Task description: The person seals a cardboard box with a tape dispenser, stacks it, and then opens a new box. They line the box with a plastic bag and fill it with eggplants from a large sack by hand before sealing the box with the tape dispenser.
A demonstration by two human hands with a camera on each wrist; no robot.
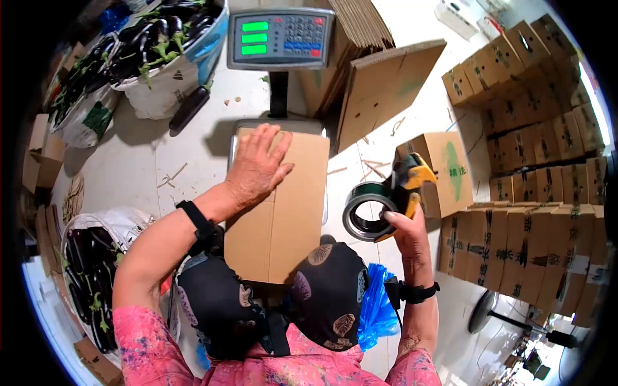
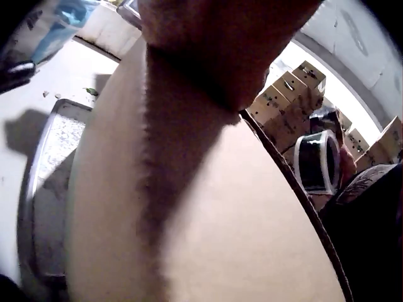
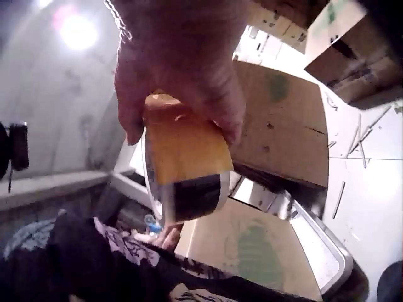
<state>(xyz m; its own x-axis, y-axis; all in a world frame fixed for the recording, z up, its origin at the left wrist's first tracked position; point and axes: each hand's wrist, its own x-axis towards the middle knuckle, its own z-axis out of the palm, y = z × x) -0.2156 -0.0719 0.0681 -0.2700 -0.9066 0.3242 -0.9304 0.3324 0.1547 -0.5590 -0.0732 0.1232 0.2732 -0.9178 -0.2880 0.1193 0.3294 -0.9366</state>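
Observation:
A plain cardboard carton [image 1: 299, 193] lies on the metal platform of a digital scale [image 1: 280, 38], its near end reaching the person's knees. The left hand [image 1: 259, 164] rests on the carton's top with its fingers extended, near the far left corner. To the right of the carton, the right hand [image 1: 412, 235] grips a yellow-handled tape dispenser [image 1: 415, 177] loaded with a wide roll of dark tape. In the right wrist view, fingers and thumb straddle the dispenser's yellow body [image 3: 189, 151]. The dispenser is held apart from the carton.
Flattened cardboard [image 1: 393, 90] leans behind the scale. Another carton with green print [image 1: 450, 170] sits beyond the right hand. Stacked cartons [image 1: 515, 251] line the right. Sacks of eggplants [image 1: 161, 90] stand on the left, with one loose eggplant [image 1: 191, 108] on the floor.

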